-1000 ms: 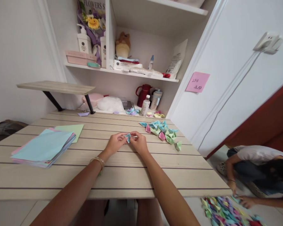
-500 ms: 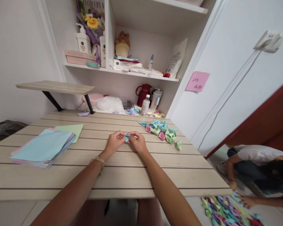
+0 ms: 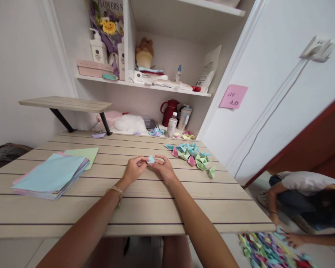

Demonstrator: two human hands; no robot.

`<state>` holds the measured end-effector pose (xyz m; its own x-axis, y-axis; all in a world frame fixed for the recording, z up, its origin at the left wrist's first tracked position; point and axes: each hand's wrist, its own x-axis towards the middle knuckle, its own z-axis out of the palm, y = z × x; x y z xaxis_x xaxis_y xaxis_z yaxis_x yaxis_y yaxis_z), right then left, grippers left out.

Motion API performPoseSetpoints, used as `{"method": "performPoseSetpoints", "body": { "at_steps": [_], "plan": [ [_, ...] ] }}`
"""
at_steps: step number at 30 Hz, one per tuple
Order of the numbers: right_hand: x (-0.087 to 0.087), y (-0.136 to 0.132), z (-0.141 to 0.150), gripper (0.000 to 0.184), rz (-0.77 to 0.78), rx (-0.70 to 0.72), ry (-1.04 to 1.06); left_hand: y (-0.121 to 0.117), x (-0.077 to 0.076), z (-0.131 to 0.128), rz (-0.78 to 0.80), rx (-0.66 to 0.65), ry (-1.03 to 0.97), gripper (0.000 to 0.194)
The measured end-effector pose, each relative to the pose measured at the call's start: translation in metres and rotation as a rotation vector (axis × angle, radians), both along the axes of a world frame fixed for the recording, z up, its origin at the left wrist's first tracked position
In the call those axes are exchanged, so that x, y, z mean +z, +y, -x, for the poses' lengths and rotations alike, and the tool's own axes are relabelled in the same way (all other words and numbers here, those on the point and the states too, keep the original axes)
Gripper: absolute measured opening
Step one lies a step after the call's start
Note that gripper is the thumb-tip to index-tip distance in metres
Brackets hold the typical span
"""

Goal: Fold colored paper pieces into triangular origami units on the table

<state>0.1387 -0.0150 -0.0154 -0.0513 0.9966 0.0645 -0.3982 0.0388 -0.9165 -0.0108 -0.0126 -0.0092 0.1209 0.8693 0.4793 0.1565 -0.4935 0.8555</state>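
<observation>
A small piece of folded light-blue paper (image 3: 150,159) is held up just above the middle of the wooden table (image 3: 145,208). My left hand (image 3: 134,169) pinches its left side between thumb and fingers. On its right side, the fingertips of my right hand (image 3: 163,168) grip the paper as well. The paper's exact fold is too small to make out. To the right of my hands lies a pile of folded paper pieces (image 3: 185,150) in blue, green and pink. A stack of coloured paper sheets (image 3: 51,173), blue on top, lies to the left.
A small raised shelf (image 3: 67,103) stands at the back left. Behind the table are a clear bottle (image 3: 172,125), a red jug (image 3: 169,112) and a tumbler (image 3: 184,117). At right, a person (image 3: 304,201) crouches by many folded papers (image 3: 265,249) on the floor.
The blue paper has been turned and raised slightly, showing a lighter face and a point upward. My right-hand fingers have shifted their hold on it. The table piles stay put.
</observation>
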Motion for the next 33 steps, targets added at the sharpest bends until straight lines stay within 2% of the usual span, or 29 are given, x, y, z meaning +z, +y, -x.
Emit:
{"method": "performPoseSetpoints", "body": {
  "at_steps": [3,8,11,19,23,28,33],
  "plan": [
    [-0.002,0.002,-0.002,0.060,0.012,0.000,-0.062,0.002,0.000,0.000,0.067,-0.013,-0.062,0.013],
    [-0.001,0.000,-0.003,0.058,-0.012,0.032,-0.177,0.008,-0.003,0.000,0.280,-0.066,-0.156,0.041],
    [-0.001,-0.003,-0.003,0.054,-0.029,0.035,-0.260,0.011,-0.006,0.001,0.360,-0.092,-0.163,0.033],
    [0.000,-0.005,-0.004,0.049,-0.024,0.055,-0.323,0.015,-0.009,0.002,0.392,-0.114,-0.196,0.025],
    [0.000,-0.002,-0.003,0.053,-0.041,0.106,-0.254,0.014,-0.006,0.003,0.407,-0.082,-0.189,0.027],
    [-0.001,0.000,-0.001,0.046,-0.022,0.156,-0.185,0.013,-0.005,0.002,0.396,-0.071,-0.190,0.027],
    [0.002,-0.004,-0.003,0.056,-0.172,0.184,-0.315,0.014,-0.006,0.003,0.419,-0.068,-0.272,0.027]
  ]
}}
